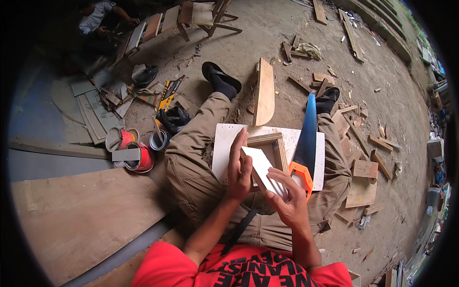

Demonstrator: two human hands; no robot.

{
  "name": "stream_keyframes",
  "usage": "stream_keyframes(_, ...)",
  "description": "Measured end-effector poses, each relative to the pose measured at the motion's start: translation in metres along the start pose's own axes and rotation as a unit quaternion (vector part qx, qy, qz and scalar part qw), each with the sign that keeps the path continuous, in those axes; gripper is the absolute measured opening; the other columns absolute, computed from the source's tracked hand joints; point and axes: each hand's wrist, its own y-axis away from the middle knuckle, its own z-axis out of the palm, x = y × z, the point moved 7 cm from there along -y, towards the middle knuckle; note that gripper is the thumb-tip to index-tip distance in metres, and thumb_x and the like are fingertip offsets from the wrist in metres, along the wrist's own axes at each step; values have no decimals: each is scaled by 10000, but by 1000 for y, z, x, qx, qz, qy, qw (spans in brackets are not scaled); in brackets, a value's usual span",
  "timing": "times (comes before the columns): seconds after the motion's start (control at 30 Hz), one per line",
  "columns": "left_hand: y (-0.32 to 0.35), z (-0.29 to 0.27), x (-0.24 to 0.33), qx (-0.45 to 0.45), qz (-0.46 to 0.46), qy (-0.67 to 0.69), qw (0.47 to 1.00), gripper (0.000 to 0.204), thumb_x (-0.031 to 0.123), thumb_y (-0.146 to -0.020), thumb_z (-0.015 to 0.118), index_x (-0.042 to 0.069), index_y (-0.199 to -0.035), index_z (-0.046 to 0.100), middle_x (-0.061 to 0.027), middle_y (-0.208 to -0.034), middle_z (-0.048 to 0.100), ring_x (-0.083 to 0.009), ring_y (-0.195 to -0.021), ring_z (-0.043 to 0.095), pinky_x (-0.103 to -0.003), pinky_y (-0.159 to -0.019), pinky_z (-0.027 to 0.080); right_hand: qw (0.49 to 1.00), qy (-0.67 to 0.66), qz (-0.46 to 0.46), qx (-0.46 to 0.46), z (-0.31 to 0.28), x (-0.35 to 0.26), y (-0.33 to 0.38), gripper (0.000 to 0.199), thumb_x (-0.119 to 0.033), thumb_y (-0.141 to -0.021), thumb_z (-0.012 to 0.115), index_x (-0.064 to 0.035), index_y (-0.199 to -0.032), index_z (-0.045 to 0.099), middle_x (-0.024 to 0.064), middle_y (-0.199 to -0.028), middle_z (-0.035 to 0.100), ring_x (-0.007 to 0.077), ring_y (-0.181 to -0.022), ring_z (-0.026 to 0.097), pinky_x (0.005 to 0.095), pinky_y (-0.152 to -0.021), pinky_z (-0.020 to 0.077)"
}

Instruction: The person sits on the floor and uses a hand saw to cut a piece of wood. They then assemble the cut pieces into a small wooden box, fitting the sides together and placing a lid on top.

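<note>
Between my hands is a small stack of white-faced wooden pieces [259, 165], tilted above my lap. My left hand [239, 167] presses along the stack's left side, fingers straight and thumb up. On the right side, my right hand [290, 198] grips the near end, with fingers over the top. Beneath them, a plywood frame [280, 149] rests on a white board [224, 138] across my legs; the stack hides part of it. A handsaw with a blue blade [307, 131] and orange handle lies at the board's right side, next to my right hand.
A curved-end plank [264, 93] stands beyond the board. Red paint cans [141, 160], a blue-grey can [158, 139] and a black bag [173, 118] are at left. Plywood [86, 210] lies near left. Wood offcuts [366, 169] litter the right. Another person [98, 21] sits far left.
</note>
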Motion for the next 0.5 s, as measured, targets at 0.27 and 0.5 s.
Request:
stream_keyframes(0.27,-18,-6,-26,-92,-151,38,984,391,270,-986,605,-32,-1235,598,-65,-1028,679,-90,-948,585,-241,-855,464,916,-363,168,-17,-1,42,10,655,-465,-1001,391,64,-1384,437,147,-1308,559,201,-1110,597,333,-959,474)
stream_keyframes(0.5,-26,9,-24,-175,-219,-1,960,326,223,-942,683,-50,-1121,679,-30,-895,697,-55,-793,587,-218,-682,502,963,-208,94,-144,10,40,33,504,-174,-932,667,48,-1327,446,107,-1051,641,190,-900,671,333,-734,582)
